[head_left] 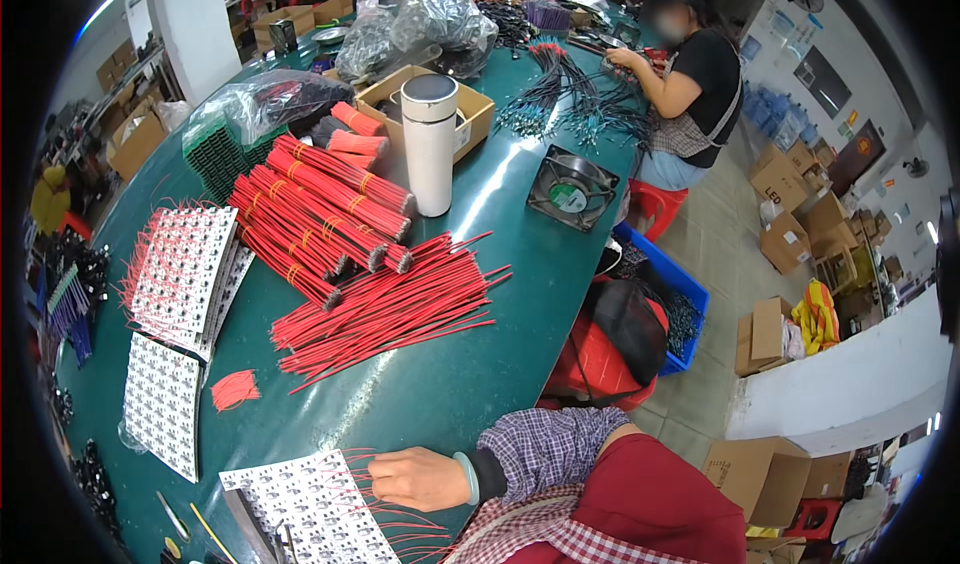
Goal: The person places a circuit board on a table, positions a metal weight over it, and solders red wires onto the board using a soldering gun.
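A: Right hand (415, 476) at bottom centre of the frame, coming in from the lower right out of a checked sleeve. Wears a pale green bangle (467, 477) at the wrist.

B: Rests on what?

A: Lies on the right edge of a white studded board (310, 509), bottom centre-left. Touches the thin red leads (400, 529) sprouting from that edge.

B: Fingers clamped on a lead, or loose?

A: Cannot tell. Curl leftward over the leads, but hide their own tips. Left hand nowhere in the frame.

B: And above the hand?

A: Bare stretch of green table (450, 384), then a loose fan of red wires (390, 309) at centre, well apart from the hand. Higher and to the left, banded red bundles (320, 214), stacked slantwise.

B: Just beside those bundles?

A: White flask (430, 144) with a dark cap, upright, right of the bundles and in front of an open cardboard box (470, 104). Further right, a square black fan (572, 189) lying flat near the table edge.

B: Left side?

A: More white boards (185, 274) with red leads at middle left, and a small tuft of red offcuts (235, 389) below them.

B: Anyone else?

A: Seated co-worker (700, 74) at upper right, hands on dark wires (570, 99) spread over the far end of the table.
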`<state>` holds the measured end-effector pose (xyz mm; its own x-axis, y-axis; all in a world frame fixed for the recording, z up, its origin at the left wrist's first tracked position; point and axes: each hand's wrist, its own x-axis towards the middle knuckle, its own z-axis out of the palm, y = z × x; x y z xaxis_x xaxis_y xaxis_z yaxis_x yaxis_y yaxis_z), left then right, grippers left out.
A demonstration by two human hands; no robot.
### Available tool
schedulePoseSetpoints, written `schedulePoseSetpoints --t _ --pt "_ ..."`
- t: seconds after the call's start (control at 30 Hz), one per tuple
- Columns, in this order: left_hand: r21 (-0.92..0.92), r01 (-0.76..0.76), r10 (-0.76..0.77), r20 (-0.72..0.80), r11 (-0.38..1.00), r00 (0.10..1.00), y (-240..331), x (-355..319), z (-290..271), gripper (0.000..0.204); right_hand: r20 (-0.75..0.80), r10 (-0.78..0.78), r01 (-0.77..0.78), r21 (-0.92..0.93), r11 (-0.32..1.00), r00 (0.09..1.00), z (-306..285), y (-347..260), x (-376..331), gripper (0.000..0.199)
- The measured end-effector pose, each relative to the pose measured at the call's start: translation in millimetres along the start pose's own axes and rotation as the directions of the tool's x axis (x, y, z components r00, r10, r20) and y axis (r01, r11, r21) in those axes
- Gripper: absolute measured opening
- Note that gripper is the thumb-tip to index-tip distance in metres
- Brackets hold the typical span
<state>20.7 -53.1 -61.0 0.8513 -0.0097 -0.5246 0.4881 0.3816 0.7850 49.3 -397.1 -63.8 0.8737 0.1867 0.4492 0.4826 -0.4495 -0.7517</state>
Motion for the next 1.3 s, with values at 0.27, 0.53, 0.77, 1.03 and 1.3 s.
schedulePoseSetpoints --t 0.27,0.53,0.77,1.03,1.3 --pt "-0.082 -0.062 0.059 -0.041 0.995 0.997 1 -18 18 0.023 0.020 0.021 -0.021 0.023 1.000 1.000 -1 5 -1 0.014" --pt "-0.153 -0.081 0.090 0.053 0.985 0.994 12 -32 37 0.027 0.013 -0.001 0.000 0.013 1.000 1.000 -16 -6 -4 0.011" --pt "-0.121 -0.205 0.208 0.010 0.971 0.978 2 -23 30 0.025 0.030 0.056 -0.057 0.010 0.998 0.998 -14 -4 -4 0.014" --pt "-0.045 -0.311 0.311 -0.021 0.949 0.950 -17 -20 9 0.024 -0.084 0.271 -0.278 -0.093 0.956 0.959 -53 -19 -11 0.014" --pt "-0.307 -0.167 0.048 -0.360 0.937 0.932 -12 -20 13 0.027 -0.095 0.143 -0.154 -0.130 0.979 0.985 -53 4 40 0.009"
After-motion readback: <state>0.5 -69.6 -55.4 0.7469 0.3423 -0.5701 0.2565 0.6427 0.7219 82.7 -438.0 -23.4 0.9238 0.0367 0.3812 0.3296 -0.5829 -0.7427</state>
